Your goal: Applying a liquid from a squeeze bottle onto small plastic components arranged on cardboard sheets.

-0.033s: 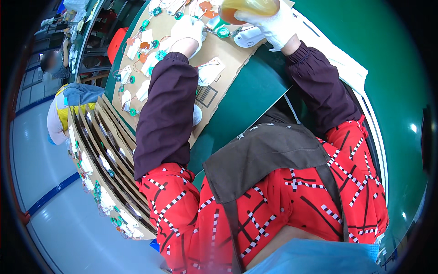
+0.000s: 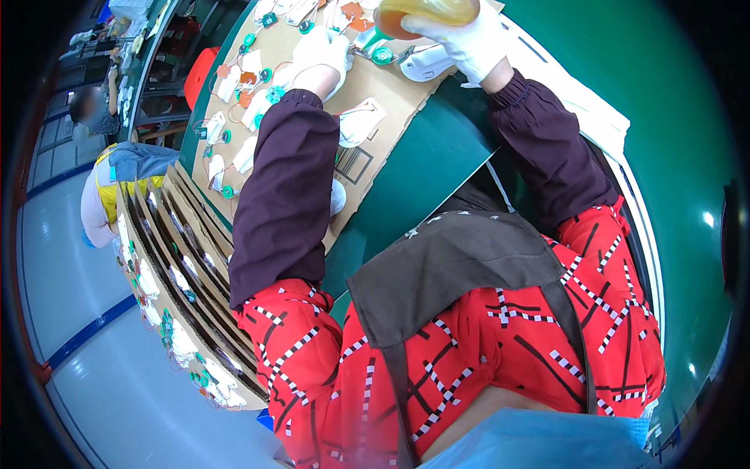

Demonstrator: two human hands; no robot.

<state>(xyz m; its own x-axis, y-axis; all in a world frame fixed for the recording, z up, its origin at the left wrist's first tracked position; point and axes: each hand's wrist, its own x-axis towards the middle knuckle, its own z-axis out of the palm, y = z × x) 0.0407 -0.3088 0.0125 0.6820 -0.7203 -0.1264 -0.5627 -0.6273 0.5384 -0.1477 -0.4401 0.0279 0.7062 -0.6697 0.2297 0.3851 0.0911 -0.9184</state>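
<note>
My right hand [image 2: 473, 48], in a white glove, grips a translucent amber bottle [image 2: 437, 12] at the top of the view, held tilted over a cardboard sheet [image 2: 394, 109]. To its left my left hand [image 2: 324, 59], also gloved, rests on the sheet with its fingers curled; what they hold is hidden. Between the hands sits a round green part [image 2: 382, 55] with wires. A white rounded housing [image 2: 426, 64] lies just below my right hand. Another white piece [image 2: 361, 125] is on the cardboard beside my left sleeve. Several wired white, green and orange parts are spread around my left hand.
Stacked, curved cardboard sheets [image 2: 183, 313] bearing similar parts stand at my left. Beyond them a person in yellow and blue [image 2: 133, 164] bends over. The green table [image 2: 672, 102] extends to the right, with white sheet material [image 2: 598, 117] along it. A red seat [image 2: 201, 76] is at far left.
</note>
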